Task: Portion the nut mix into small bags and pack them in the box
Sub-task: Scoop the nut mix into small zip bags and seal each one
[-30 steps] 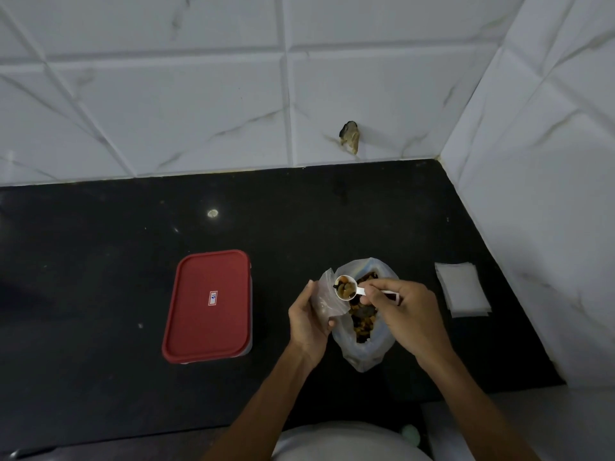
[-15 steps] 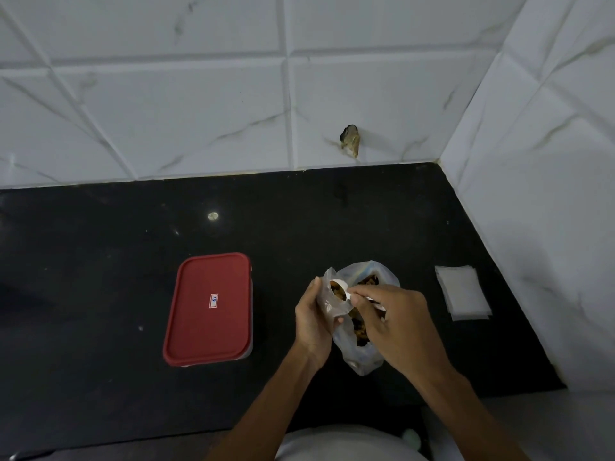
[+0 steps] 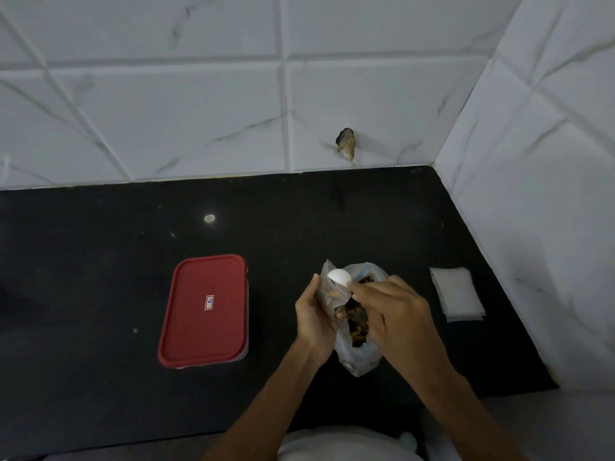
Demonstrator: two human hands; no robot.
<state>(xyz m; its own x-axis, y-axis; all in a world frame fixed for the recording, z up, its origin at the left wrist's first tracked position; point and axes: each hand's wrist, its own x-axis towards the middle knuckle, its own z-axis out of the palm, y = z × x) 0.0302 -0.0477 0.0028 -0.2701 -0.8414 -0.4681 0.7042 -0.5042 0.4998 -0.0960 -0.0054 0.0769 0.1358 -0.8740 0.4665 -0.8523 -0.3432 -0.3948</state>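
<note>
My left hand (image 3: 314, 312) holds a small clear bag (image 3: 332, 296) upright by its side, with a few nuts inside it. My right hand (image 3: 396, 311) pinches the handle of a white measuring spoon (image 3: 339, 277), which is turned bowl-down over the small bag's mouth. Right behind both hands a large clear plastic bag of nut mix (image 3: 357, 331) lies open on the black counter (image 3: 100, 294). To the left sits the box with a red lid (image 3: 204, 311), closed.
A stack of empty small clear bags (image 3: 457, 292) lies to the right, close to the white tiled side wall. The tiled back wall has a chipped hole (image 3: 346, 144). The counter's front edge runs just above my body.
The spoon, full of nuts a second ago, has moved left and tipped over into the small bag. Its white underside now faces up. My left hand has kept the small bag in place.
</note>
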